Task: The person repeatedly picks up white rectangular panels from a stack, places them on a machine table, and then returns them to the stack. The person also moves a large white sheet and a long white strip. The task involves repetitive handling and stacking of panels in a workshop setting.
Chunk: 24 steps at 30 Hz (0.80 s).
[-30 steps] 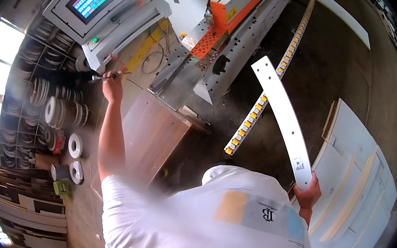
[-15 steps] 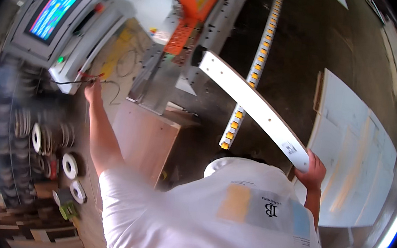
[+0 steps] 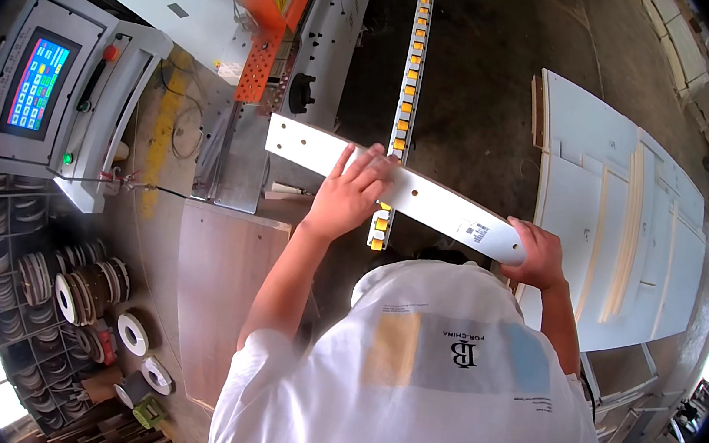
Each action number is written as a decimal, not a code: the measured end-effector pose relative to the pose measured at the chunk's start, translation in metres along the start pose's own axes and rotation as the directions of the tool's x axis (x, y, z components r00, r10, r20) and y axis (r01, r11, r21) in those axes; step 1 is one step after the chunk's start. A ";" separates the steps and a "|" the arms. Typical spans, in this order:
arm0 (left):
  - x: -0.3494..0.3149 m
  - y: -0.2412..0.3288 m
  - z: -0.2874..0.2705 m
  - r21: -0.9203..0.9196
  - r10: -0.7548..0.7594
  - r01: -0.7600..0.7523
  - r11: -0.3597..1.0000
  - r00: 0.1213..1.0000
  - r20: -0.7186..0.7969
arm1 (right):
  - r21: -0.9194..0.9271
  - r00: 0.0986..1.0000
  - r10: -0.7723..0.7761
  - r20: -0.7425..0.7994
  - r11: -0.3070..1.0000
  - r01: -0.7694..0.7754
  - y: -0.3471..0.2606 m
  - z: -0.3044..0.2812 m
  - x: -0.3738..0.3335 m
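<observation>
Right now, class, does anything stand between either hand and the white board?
Nothing visible does: the left hand lies on the white board, left of its middle, and the right hand grips its right end. The rail with yellow rollers passes behind the board in this view.

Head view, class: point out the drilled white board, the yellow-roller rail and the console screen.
Drilled white board [image 3: 439, 203], head view: bare face, right of a hole.
Yellow-roller rail [image 3: 410, 90], head view: a roller about midway along.
Console screen [image 3: 35, 84], head view: centre of the lit display.
</observation>
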<state>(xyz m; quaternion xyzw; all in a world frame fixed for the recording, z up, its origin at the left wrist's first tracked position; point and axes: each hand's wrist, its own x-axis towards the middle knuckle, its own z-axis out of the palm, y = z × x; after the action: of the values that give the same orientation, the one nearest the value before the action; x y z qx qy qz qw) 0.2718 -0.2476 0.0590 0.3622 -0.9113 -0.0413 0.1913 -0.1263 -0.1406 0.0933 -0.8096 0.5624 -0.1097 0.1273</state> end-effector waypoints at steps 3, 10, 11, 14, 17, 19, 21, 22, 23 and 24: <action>-0.003 -0.009 0.008 -0.045 0.042 -0.043 0.998 0.998 -0.040 | 0.008 0.982 0.058 0.179 0.998 -0.061 -0.008 -0.015 0.013; -0.058 -0.025 0.005 -0.093 -0.327 0.321 0.943 0.942 -0.070 | 0.013 0.931 0.205 -0.302 0.977 -0.211 0.023 -0.003 0.016; -0.074 -0.035 0.015 -0.070 -0.422 0.417 0.906 0.900 -0.109 | 0.093 0.896 0.318 -0.310 0.948 -0.304 0.022 -0.005 0.015; -0.112 -0.061 0.041 -0.048 -0.644 0.656 0.754 0.723 -0.249 | 0.163 0.866 0.398 -0.302 0.917 -0.364 0.040 0.014 -0.002; -0.144 -0.092 0.063 -0.005 -0.774 0.822 0.569 0.534 -0.341 | 0.177 0.880 0.411 -0.240 0.909 -0.377 0.048 0.031 -0.017; -0.163 -0.113 0.072 0.055 -0.800 0.878 0.475 0.457 -0.388 | 0.184 0.875 0.433 -0.214 0.898 -0.400 0.051 0.039 -0.022; -0.177 -0.136 0.077 0.166 -0.779 0.893 0.418 0.446 -0.440 | 0.197 0.872 0.453 -0.183 0.886 -0.419 0.055 0.050 -0.027; -0.183 -0.148 0.076 0.190 -0.771 0.879 0.438 0.476 -0.423 | 0.208 0.872 0.461 -0.164 0.880 -0.427 0.058 0.056 -0.030; -0.188 -0.160 0.076 0.210 -0.763 0.863 0.459 0.504 -0.405 | 0.215 0.872 0.468 -0.146 0.875 -0.434 0.061 0.062 -0.033; -0.182 -0.167 0.074 0.229 -0.751 0.845 0.483 0.535 -0.386 | 0.224 0.862 0.492 -0.120 0.860 -0.459 0.065 0.069 -0.039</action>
<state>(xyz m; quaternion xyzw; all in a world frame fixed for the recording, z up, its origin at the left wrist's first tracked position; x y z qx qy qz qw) 0.4724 -0.2513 -0.1026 0.7782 -0.5939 0.0990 0.1789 -0.1748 -0.1201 0.0051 -0.6168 0.7412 -0.1972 0.1770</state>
